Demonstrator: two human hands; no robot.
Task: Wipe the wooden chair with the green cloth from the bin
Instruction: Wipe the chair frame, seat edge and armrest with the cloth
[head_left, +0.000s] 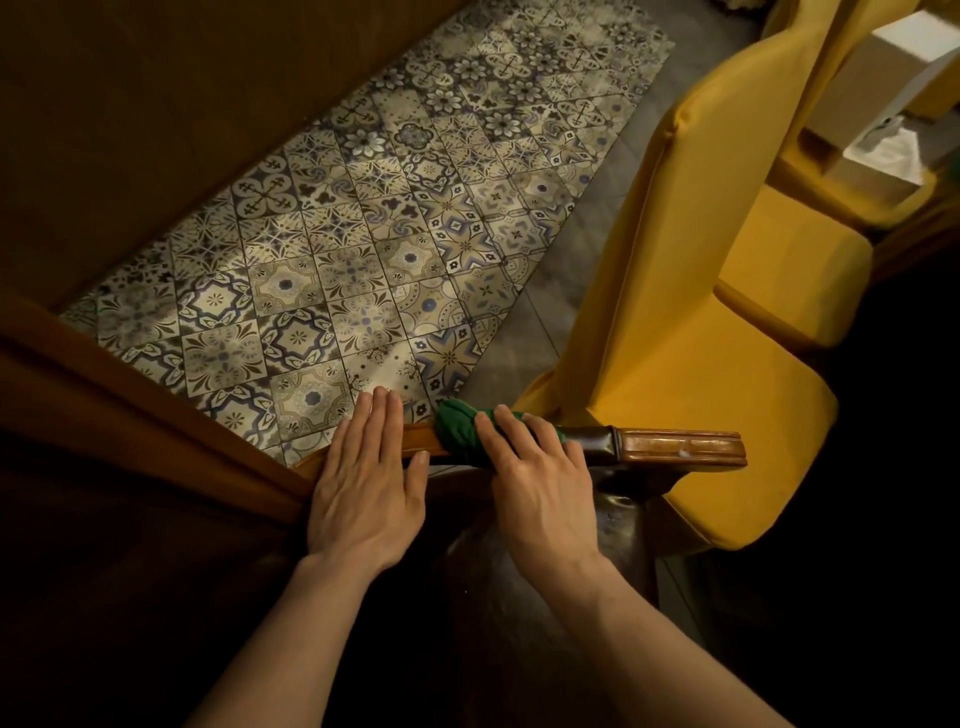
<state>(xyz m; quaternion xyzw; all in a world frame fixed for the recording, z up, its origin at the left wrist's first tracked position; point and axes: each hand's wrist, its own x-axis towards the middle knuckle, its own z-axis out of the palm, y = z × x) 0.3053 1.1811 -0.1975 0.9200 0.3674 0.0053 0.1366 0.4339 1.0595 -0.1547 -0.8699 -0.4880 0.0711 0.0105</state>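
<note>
Pressing the bunched green cloth (460, 423) onto the wooden chair (680, 448) rail under the curled right hand (540, 483), bracing with the flat, open left hand (363, 483) at nine o'clock of it.

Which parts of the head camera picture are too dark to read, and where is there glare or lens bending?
In the head view, the lower corners and left side sink into near-black shadow; the white box at upper right is overexposed; the glossy wooden chair rail shows soft glare; the patterned tile floor is evenly lit; wide-angle distortion curves the yellow upholstered chairs.
</note>
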